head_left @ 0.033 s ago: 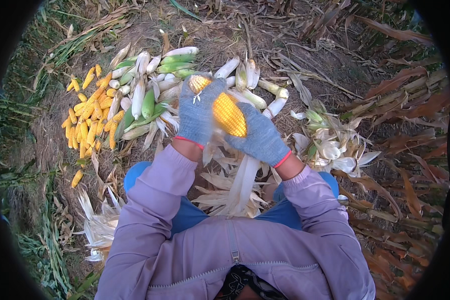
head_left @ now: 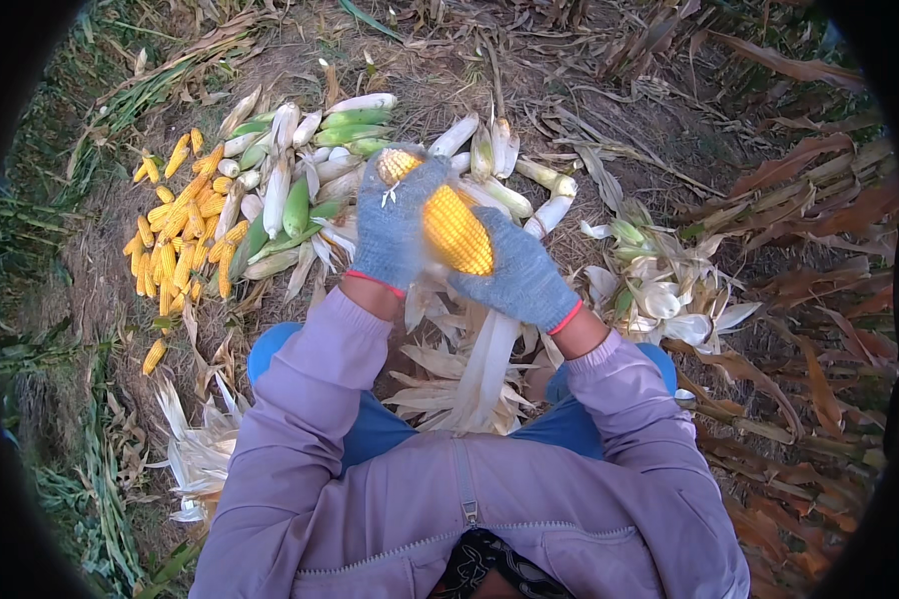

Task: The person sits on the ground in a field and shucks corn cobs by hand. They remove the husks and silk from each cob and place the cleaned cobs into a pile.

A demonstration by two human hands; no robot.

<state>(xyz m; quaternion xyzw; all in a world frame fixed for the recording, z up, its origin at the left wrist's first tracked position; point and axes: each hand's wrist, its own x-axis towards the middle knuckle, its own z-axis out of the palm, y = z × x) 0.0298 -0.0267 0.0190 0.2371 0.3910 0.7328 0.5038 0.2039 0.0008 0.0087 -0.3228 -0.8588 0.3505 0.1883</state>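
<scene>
A husked ear of yellow corn (head_left: 457,232) is held slantwise in front of me, between both hands. My left hand (head_left: 395,235), in a grey knit glove with a red cuff, is closed round its upper part; the pale butt end shows above the fingers. At the lower end my right hand (head_left: 524,268), gloved the same way, grips the ear from the right side. The left glove's fingers hide the middle of the ear. Below the hands, pale dry husks (head_left: 479,374) lie between my knees.
Several husked yellow ears (head_left: 182,245) are heaped at the left. Beside them, unhusked green and white ears (head_left: 295,205) spread across the ground ahead. More pale husks (head_left: 669,299) lie at the right, another bunch (head_left: 202,459) at the lower left. Dry stalks (head_left: 809,280) line the right.
</scene>
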